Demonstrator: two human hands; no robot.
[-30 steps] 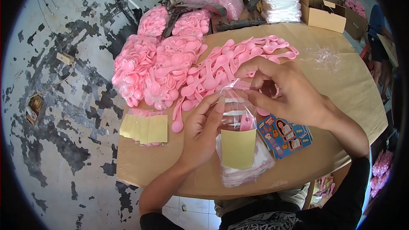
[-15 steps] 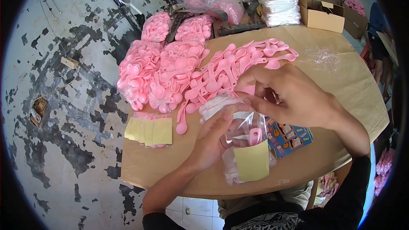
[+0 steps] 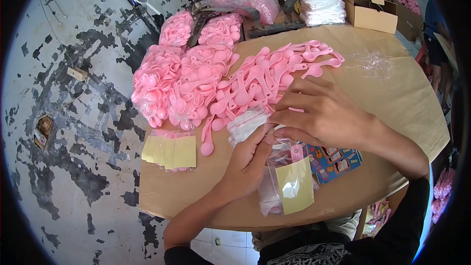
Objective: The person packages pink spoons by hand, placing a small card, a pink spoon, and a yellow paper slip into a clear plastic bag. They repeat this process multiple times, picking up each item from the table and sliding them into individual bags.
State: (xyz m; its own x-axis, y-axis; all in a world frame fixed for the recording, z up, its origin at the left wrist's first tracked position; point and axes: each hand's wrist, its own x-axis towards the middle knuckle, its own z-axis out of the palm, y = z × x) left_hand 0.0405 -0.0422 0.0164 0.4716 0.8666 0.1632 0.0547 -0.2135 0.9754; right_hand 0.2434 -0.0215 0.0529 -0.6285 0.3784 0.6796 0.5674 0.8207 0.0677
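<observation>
My left hand [image 3: 245, 164] and my right hand [image 3: 324, 113] both pinch the top of a small clear plastic bag [image 3: 289, 159] with a yellow card [image 3: 296, 185] at its bottom. A pink plastic spoon [image 3: 296, 152] sits inside the bag. The bag hangs low over a stack of empty clear bags [image 3: 270, 194] on the cardboard-covered table [image 3: 392, 93]. Loose pink spoons [image 3: 265, 81] lie in a heap just beyond my hands. Blue printed cards [image 3: 338, 162] lie under my right wrist.
Finished packs with yellow cards [image 3: 169, 151] lie at the table's left edge. Large bags of pink spoons [image 3: 186, 78] pile at the far left. Cardboard boxes [image 3: 370, 14] and stacked clear packets [image 3: 321, 7] stand at the back. Another person [image 3: 436, 44] is at the right edge.
The bag with the spoon has come down toward the bag stack and tilted. My right hand's fingers have closed down onto the bag's top beside my left fingers.
</observation>
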